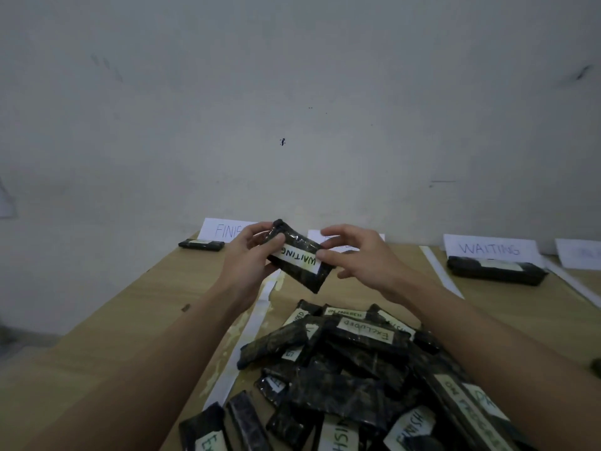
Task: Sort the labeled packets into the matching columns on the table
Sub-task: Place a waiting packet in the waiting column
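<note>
A black packet labeled WAITING [297, 259] is held up over the table between both hands. My left hand [252, 255] grips its left end, thumb on top. My right hand [353, 257] pinches its right edge with thumb and forefinger, the other fingers spread. A pile of black packets [351, 362] with labels such as EXCLUDED, ON PROGRESS and FINISH lies near me. Paper signs stand along the wall: FINISH [224, 230], a middle sign [344, 239] mostly hidden by my hands, WAITING [489, 249], and a further sign [580, 253] at the right edge.
One packet [201, 244] lies under the FINISH sign and one packet [496, 271] under the WAITING sign. White paper strips [250, 333] [440, 271] divide the wooden table [136, 320] into columns. A bare wall rises behind the table.
</note>
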{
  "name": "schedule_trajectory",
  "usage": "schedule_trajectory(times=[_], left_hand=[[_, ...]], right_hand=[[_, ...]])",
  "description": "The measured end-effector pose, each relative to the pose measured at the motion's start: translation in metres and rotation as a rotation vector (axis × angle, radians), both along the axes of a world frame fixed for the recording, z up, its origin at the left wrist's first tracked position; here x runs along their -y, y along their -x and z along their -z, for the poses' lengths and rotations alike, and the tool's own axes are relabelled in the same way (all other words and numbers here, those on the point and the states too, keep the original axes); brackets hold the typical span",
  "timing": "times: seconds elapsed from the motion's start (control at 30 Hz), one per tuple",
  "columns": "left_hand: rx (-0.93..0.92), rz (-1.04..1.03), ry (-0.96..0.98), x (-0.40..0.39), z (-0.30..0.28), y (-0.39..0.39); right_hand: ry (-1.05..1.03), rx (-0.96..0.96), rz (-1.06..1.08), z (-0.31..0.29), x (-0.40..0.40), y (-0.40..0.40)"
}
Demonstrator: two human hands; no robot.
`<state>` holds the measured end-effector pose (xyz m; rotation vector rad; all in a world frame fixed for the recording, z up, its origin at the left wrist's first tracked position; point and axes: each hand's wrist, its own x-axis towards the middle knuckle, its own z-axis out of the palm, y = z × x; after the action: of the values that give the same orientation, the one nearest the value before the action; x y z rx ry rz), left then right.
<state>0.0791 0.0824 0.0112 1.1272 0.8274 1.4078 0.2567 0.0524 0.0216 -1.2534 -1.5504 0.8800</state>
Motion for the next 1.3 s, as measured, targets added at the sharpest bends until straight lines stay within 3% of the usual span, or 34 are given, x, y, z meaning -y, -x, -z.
schedule_trajectory(times=[0.17,0.27,0.4,0.47,0.6,0.7,0.8,0.9,1.07,1.3], left_hand=[[-0.036,0.046,-0.046,0.009,-0.005,-0.015],[-0.048,0.123,-0.039,0.015,-0.005,-0.028],[-0.253,0.199,-0.046,0.024,0.005,-0.050],[-0.280,0.201,-0.058,0.026,0.009,-0.061],[-0.315,0.175,-0.063,0.023,0.008,-0.084],[-0.386,0.176,-0.084,0.021,0.006,-0.109],[-0.448,0.183,-0.114,0.020,0.006,-0.139],[-0.528,0.226,-0.168,0.021,0.009,-0.171],[-0.643,0.302,-0.269,0.024,0.015,-0.219],[-1.157,0.374,-0.560,0.003,0.050,-0.256]], right_hand=[[0.032,-0.025,0.006,-0.005,0.016,-0.005],[0.105,-0.223,0.052,-0.003,0.022,-0.015],[0.150,-0.569,0.133,0.000,0.029,-0.027],[0.166,-0.582,0.178,0.003,0.033,-0.034],[0.063,-0.051,0.445,0.015,0.042,-0.054],[-0.158,0.392,0.609,0.020,0.054,-0.076],[-0.410,0.849,0.582,0.022,0.064,-0.104],[-0.518,1.119,0.501,0.030,0.069,-0.137],[-0.466,1.144,0.404,0.035,0.077,-0.194],[-0.146,1.061,0.412,0.056,0.058,-0.268]])
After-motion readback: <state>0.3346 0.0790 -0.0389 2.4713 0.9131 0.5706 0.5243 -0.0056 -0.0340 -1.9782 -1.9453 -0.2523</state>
